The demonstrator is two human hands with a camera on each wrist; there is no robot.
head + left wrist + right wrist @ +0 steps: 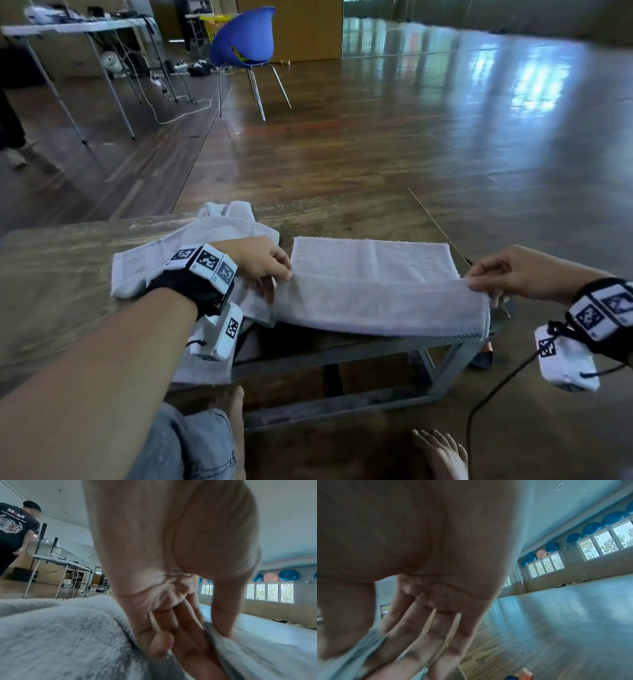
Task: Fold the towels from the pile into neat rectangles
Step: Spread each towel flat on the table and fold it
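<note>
A white towel (376, 284) lies on the wooden table (68, 274), its near part folded up over itself. My left hand (270, 267) pinches the left end of the raised fold, and my right hand (486, 277) pinches the right end. The left wrist view shows the thumb and fingers of the left hand (212, 632) clamped on the towel edge (257, 655). In the right wrist view the right hand (373, 632) pinches pale cloth (359, 650) between thumb and fingers. A crumpled pile of white towels (219, 233) sits under and beyond my left wrist.
The towel hangs slightly over the table's near edge above a metal frame (342, 356). A blue chair (245, 37) stands on the wood floor beyond. A folding table (78, 31) with cables is at the far left, and a person (15, 531) stands there. My bare feet (442, 455) are below.
</note>
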